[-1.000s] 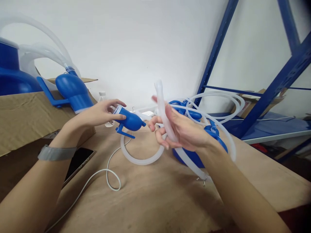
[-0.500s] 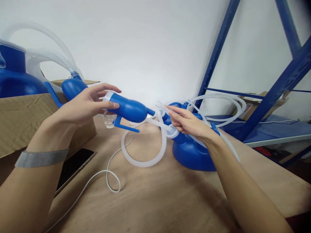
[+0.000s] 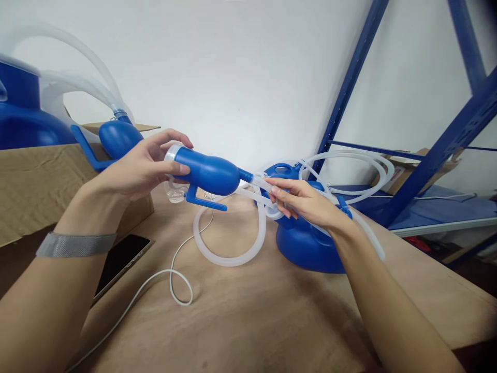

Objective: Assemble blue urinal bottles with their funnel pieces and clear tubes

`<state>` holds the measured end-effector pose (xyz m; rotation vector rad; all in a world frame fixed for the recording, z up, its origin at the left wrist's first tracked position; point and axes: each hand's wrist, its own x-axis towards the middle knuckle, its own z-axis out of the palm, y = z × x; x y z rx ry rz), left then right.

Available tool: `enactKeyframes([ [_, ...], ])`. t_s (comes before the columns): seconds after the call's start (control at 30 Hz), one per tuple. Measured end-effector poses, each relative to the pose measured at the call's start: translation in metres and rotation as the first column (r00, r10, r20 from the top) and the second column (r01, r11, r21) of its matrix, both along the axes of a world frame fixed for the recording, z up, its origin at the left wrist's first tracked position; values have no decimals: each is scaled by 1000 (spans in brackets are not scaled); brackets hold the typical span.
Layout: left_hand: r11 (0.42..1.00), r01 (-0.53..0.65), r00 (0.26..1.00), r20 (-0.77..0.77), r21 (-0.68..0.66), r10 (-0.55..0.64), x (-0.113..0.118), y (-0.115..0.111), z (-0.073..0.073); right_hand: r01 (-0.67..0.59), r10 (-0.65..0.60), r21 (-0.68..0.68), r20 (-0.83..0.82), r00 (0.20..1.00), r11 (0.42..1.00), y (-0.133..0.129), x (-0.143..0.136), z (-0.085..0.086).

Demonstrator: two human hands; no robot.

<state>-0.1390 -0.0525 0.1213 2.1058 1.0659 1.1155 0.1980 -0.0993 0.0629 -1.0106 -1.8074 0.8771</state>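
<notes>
My left hand (image 3: pixel 155 160) is closed round the wide, clear-rimmed end of a blue plastic funnel cup (image 3: pixel 209 173) with an L-shaped handle. The cup lies nearly level above the table, its narrow spout pointing right. Between the fingers of my right hand (image 3: pixel 297 199) is the end of a translucent hose (image 3: pixel 262 182). The hose end meets the tip of the spout; how far it sits over it I cannot tell. Beneath, more hose loops over the table in front of a blue plastic jug (image 3: pixel 306 246) with a handle.
At left stands a cardboard box (image 3: pixel 58 181) with another blue jug (image 3: pixel 31 124) and blue cup (image 3: pixel 120 139). A phone (image 3: pixel 120 264) and a white cable (image 3: pixel 171 274) lie on the wooden table (image 3: pixel 240 321). Blue shelving (image 3: pixel 351 93) rises at right, holding a carton (image 3: pixel 399 176).
The hose end in my right hand has come down and left to meet the cup's spout. My left hand has shifted the cup slightly right.
</notes>
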Motion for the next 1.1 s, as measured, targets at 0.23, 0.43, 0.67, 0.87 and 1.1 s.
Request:
enactKeyframes([
  [0.23, 992, 117, 992, 47, -46, -114, 11, 1, -10, 75, -89, 101, 145, 985, 992, -11, -4, 7],
  [0.43, 988, 155, 986, 62, -17, -154, 26, -2, -16, 123, -257, 357, 359, 897, 926, -37, -6, 21],
  [0.67, 964, 253, 963, 78, 83, -260, 30, 10, -28, 99, -362, 425, 601, 712, 900, -57, -4, 36],
  [0.87, 938, 250, 966, 0, 240, -257, 34, -8, -19, 78, -388, 479, 594, 704, 874, -57, -4, 35],
  [1.1, 901, 225, 966, 33, 371, -255, 42, -27, -7, 59, -398, 523, 565, 723, 850, -71, -5, 47],
])
